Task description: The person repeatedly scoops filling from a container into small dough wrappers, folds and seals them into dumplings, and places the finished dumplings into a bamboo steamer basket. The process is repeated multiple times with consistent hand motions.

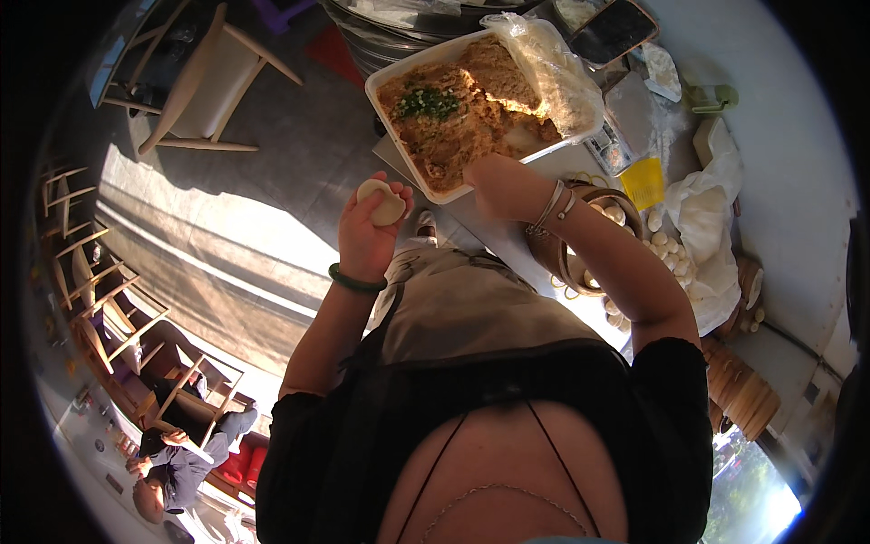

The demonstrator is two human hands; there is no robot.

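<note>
My left hand, with a green bangle at its wrist, holds a round, flat dough wrapper under the thumb. A white plastic tub of orange-brown minced filling lies in front, with chopped green onion on top. My right hand is at the tub's near edge, its fingers bent down; whatever they grip is hidden. Right of it, partly under my forearm, stands a round bamboo steamer with white filled buns. Small dough pieces lie beside the steamer.
Clear plastic wrap covers the tub's right end. A phone, a yellow scraper and a white plastic bag lie at the right. Stacked bamboo steamers stand farther right. Chairs and a seated person are at the left.
</note>
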